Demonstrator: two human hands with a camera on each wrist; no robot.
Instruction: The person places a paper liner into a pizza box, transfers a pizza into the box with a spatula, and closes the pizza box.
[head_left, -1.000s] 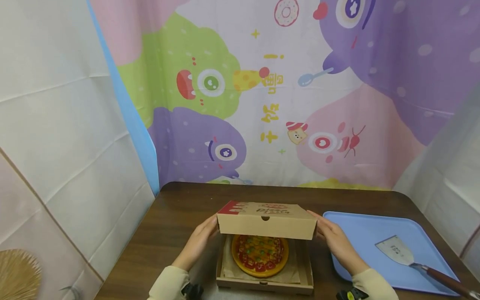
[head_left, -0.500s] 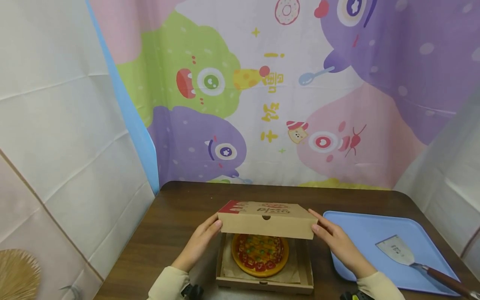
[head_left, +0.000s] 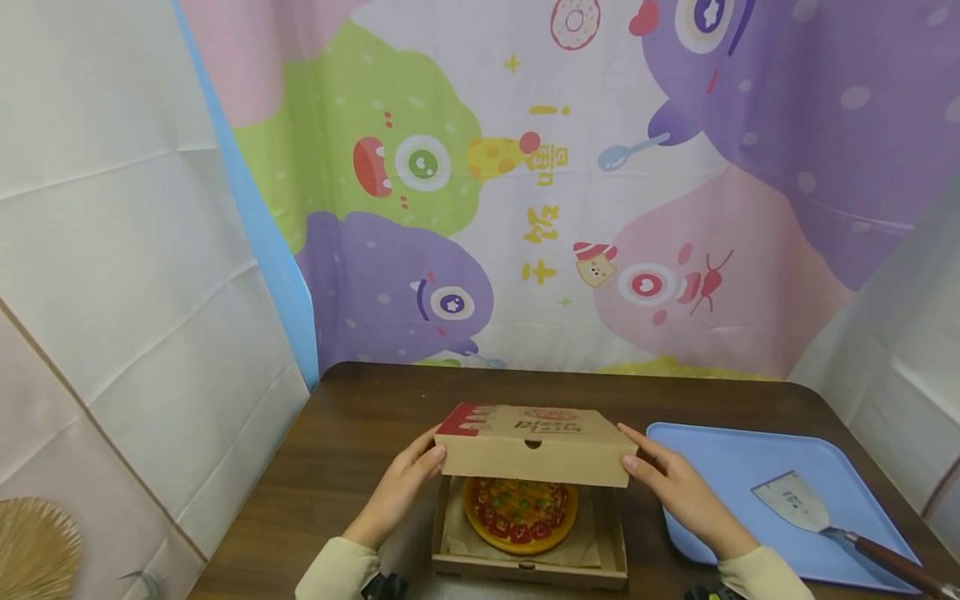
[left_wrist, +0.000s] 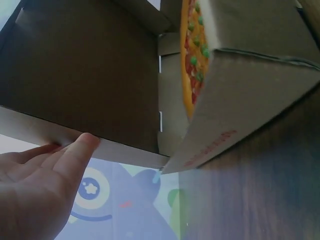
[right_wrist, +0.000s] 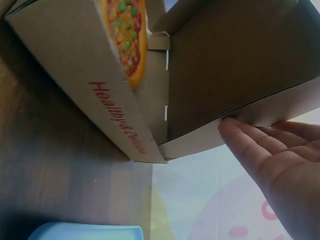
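Note:
A cardboard pizza box lies with its lid (head_left: 534, 460) raised at a slant over the bottom tray (head_left: 611, 550). Inside, on brown paper, sits a round pizza (head_left: 521, 525) with red and green toppings; the lid hides its far part. My left hand (head_left: 401, 487) rests against the lid's left side, thumb at the front corner. The right hand (head_left: 682, 496) does the same on the right side. Both wrist views show fairly straight fingers pressing on the outside of the lid's side wall (left_wrist: 117, 150), at its edge.
On the right of the dark wooden table (head_left: 300, 500) is a blue tray (head_left: 720, 467). A metal spatula (head_left: 795, 504) with a brown handle lies on it. A printed cartoon curtain (head_left: 525, 208) hangs behind the table.
Both thumbs have come onto the lid's front corners. The lid rose slightly, then its front edge came down a little over the pizza. Box bottom, tray and spatula stay put.

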